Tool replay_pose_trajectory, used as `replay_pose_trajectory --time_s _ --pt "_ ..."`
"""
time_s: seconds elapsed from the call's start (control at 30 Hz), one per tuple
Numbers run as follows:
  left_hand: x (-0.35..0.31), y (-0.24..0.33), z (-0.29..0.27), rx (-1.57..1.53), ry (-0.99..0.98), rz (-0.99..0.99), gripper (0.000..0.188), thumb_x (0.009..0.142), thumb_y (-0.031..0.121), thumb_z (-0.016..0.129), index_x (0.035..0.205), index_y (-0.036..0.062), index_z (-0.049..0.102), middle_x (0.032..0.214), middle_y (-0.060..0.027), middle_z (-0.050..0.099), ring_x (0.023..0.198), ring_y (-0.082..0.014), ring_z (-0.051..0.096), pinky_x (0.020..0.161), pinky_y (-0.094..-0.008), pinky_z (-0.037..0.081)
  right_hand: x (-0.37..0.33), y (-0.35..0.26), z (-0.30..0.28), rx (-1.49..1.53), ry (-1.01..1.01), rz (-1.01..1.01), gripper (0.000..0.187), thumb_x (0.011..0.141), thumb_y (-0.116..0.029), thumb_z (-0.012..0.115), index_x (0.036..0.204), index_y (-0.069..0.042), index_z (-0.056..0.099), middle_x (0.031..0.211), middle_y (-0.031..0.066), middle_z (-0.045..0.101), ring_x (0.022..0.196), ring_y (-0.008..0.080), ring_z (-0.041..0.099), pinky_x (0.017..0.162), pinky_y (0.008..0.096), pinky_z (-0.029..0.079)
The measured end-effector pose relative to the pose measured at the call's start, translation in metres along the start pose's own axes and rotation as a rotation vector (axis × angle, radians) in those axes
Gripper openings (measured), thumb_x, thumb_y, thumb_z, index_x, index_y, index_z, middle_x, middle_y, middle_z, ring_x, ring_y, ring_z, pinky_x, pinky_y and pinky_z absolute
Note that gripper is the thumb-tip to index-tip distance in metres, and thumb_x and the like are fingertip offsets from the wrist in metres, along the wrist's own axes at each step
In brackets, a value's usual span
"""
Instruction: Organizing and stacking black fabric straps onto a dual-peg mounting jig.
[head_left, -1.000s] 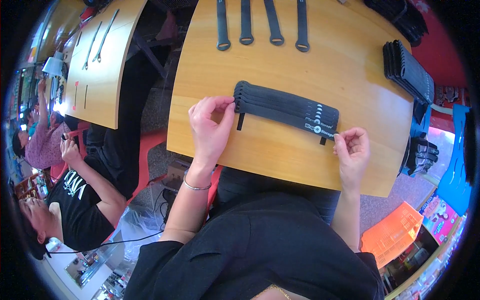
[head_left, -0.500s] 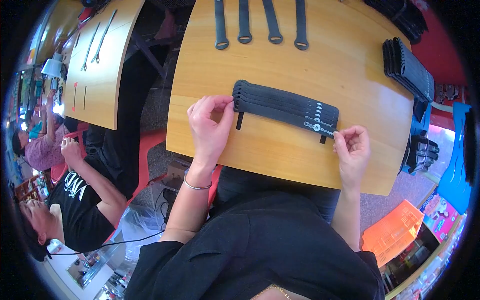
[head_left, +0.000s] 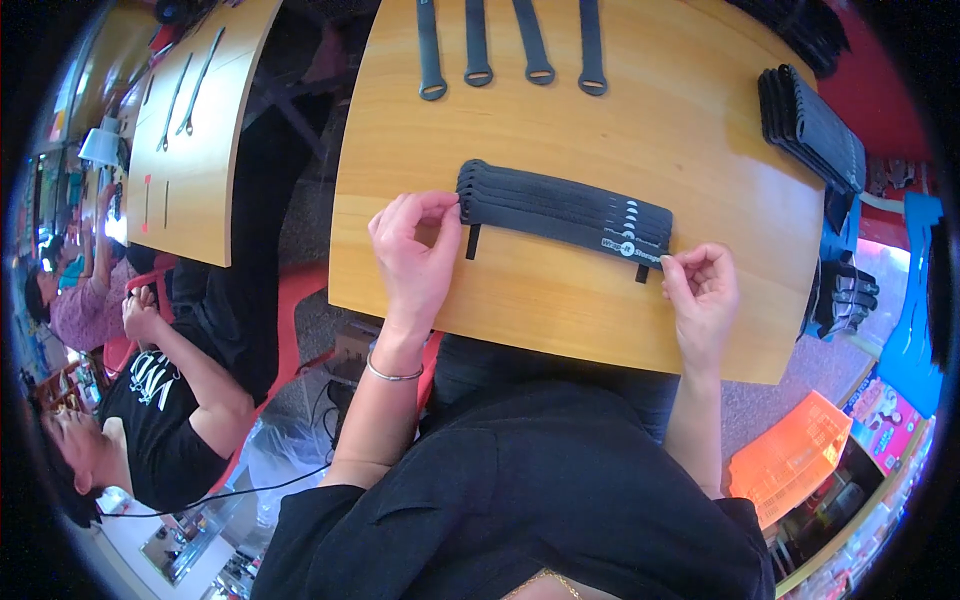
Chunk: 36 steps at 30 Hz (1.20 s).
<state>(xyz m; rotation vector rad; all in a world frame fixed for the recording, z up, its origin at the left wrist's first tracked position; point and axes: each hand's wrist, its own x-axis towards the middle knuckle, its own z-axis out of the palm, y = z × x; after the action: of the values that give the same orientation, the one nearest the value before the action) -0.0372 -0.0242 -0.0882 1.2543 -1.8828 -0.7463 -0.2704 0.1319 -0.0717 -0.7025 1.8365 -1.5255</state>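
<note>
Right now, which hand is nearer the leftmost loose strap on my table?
Left. Your left hand is on the near side of that strap; your right hand is farther away, to its right.

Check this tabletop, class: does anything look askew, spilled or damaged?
Nothing looks spilled or damaged. Beyond the fanned strap stack, pinched at its ends by the left hand and right hand, four slotted black straps lie in a row; the third strap from the left seems slightly askew, slanting more than its neighbours.
</note>
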Motion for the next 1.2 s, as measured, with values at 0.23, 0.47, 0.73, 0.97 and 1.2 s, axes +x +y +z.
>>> replay_pose_trajectory --time_s 0.23,0.47,0.73,0.97,1.2 --pt "-0.001 -0.001 0.002 -0.004 0.022 0.007 0.010 0.074 -0.002 0.068 0.081 0.0049 0.064 0.070 -0.0027 0.061 0.065 -0.0158 0.058 0.069 -0.0282 0.041 0.000 0.005 0.001 0.002 0.009 0.038 0.019 0.083 0.001 0.068 0.089 -0.006 0.051 0.077 -0.0023 0.057 0.065 0.0033 0.053 0.058 0.0171 0.044" --pt "-0.002 0.002 0.000 0.001 0.012 -0.010 0.009 0.075 -0.002 0.067 0.081 0.0037 0.064 0.070 -0.0038 0.059 0.064 -0.0164 0.057 0.069 -0.0286 0.042 -0.001 0.007 0.005 -0.126 0.047 -0.003 0.020 0.081 0.000 0.069 0.089 -0.005 0.051 0.075 -0.0009 0.058 0.065 0.0039 0.055 0.056 0.0180 0.046" --pt "-0.002 -0.002 0.002 0.001 0.014 -0.003 0.009 0.075 -0.002 0.067 0.081 0.0037 0.064 0.070 -0.0033 0.059 0.066 -0.0161 0.057 0.070 -0.0284 0.042 0.001 0.002 0.011 -0.196 0.090 -0.015 0.019 0.081 0.000 0.068 0.088 -0.003 0.050 0.072 0.0007 0.059 0.062 0.0045 0.056 0.054 0.0197 0.047" --pt "-0.003 -0.001 0.002 0.029 0.010 -0.015 0.009 0.075 -0.002 0.067 0.081 0.0048 0.064 0.070 -0.0027 0.059 0.066 -0.0155 0.057 0.072 -0.0279 0.041 0.000 -0.003 0.012 -0.199 0.086 0.006 0.018 0.082 0.000 0.068 0.086 -0.002 0.050 0.071 0.0010 0.058 0.062 0.0042 0.056 0.053 0.0195 0.047" --pt "-0.002 -0.004 0.003 0.021 0.008 -0.008 0.009 0.075 -0.002 0.067 0.081 0.0044 0.064 0.070 -0.0028 0.059 0.066 -0.0156 0.057 0.071 -0.0279 0.041 0.002 -0.003 0.013 -0.231 0.083 -0.013 0.019 0.082 0.000 0.068 0.085 -0.002 0.049 0.071 0.0011 0.058 0.061 0.0044 0.055 0.052 0.0198 0.047"
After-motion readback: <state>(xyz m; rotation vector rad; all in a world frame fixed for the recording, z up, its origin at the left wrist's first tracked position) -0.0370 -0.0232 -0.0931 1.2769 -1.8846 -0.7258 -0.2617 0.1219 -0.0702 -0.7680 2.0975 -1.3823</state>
